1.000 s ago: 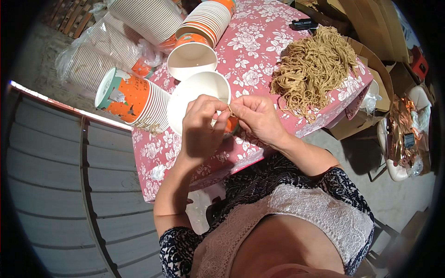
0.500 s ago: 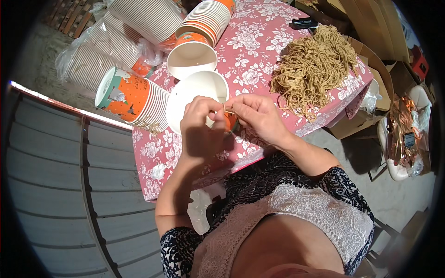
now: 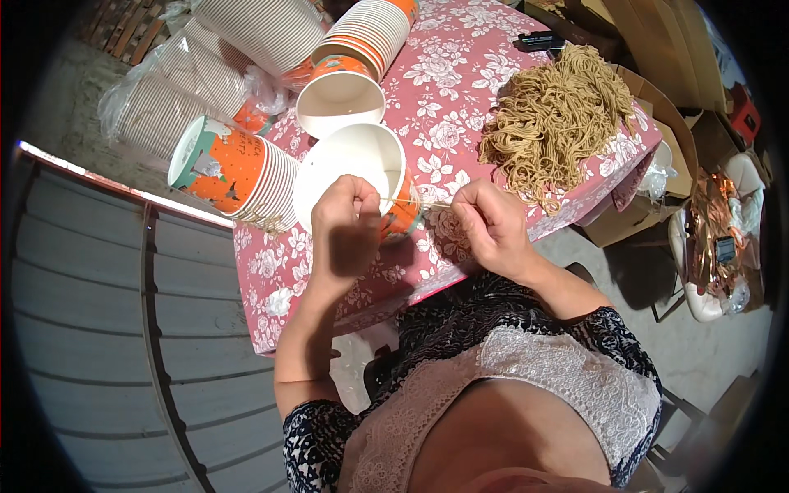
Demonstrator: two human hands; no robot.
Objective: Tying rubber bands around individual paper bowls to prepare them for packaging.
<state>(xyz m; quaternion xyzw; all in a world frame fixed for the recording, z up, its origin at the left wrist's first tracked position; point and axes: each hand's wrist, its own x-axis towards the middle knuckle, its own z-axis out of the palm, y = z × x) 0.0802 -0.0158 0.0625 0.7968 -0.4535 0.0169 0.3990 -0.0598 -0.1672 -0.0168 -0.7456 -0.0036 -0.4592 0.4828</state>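
A short tan cord runs taut between my two hands. My left hand is closed on its left end, in front of a white-lined paper bucket that lies with its mouth toward me. The bucket's orange printed side shows behind the cord. My right hand pinches the cord's right end between thumb and curled fingers, above the table's near edge. A heap of tan cords lies to the right, apart from both hands. Whether the cord is fastened to the bucket I cannot tell.
Stacked orange paper buckets lie at the left, and another stack at the back. Several more stacks sit in clear plastic. A pink flowered tablecloth covers the table. Cardboard boxes and a chair stand to the right.
My hands have moved apart, the right one to the right and slightly down, so the cord between them is now stretched straight. The left hand's fingers have closed in more tightly.
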